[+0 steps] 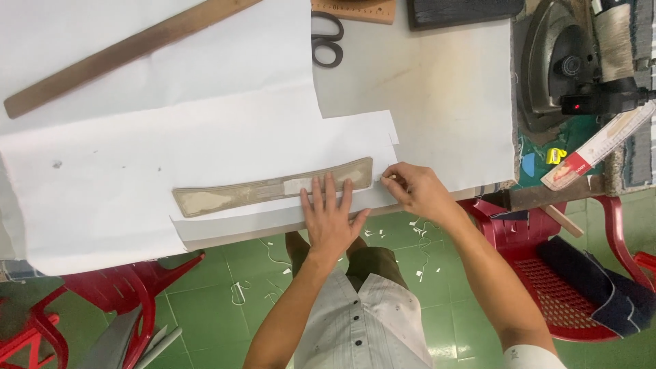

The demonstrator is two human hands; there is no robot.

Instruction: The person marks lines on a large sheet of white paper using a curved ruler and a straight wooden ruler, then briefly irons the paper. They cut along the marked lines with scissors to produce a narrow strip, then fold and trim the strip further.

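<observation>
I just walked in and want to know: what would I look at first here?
First, the long brown curved pattern strip lying on the white paper at the table's near edge. The left hand lies flat on it, and the right hand pinches something small at its right end; what it is cannot be made out. Next, the dark iron at the far right and the black scissors at the top.

The left hand (pixel 329 217) lies flat, fingers spread, on a long curved brown pattern strip (pixel 272 187) over white paper (pixel 137 184). The right hand (pixel 415 190) pinches something small, too small to tell, at the strip's right tip. Scissors (pixel 326 39) and a wooden ruler (pixel 116 55) lie farther back; an iron (pixel 557 65) sits at right
</observation>
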